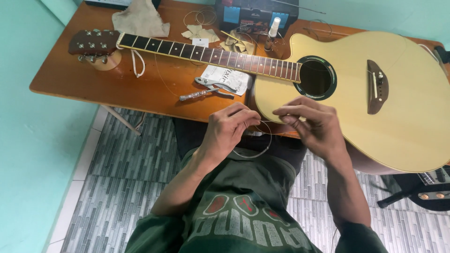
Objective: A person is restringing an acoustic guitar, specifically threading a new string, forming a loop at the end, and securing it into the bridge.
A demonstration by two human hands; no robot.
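An acoustic guitar (375, 122) with a pale yellow body lies flat on a brown wooden table (126, 89); its dark neck (206, 54) runs left to the headstock (93, 43). No strings show over the neck. My left hand (229, 129) and my right hand (311, 124) are close together at the table's near edge, just in front of the sound hole (315, 78). Both pinch a thin coiled guitar string (260, 140), which loops down between them.
Pliers (213, 84) and a small metal tool (197, 95) lie beside a white paper packet (227, 77). Cloth (140, 21), paper scraps, a black box (255, 16) and a small white bottle (274, 26) sit at the back. Another instrument (429, 185) lies on the tiled floor at right.
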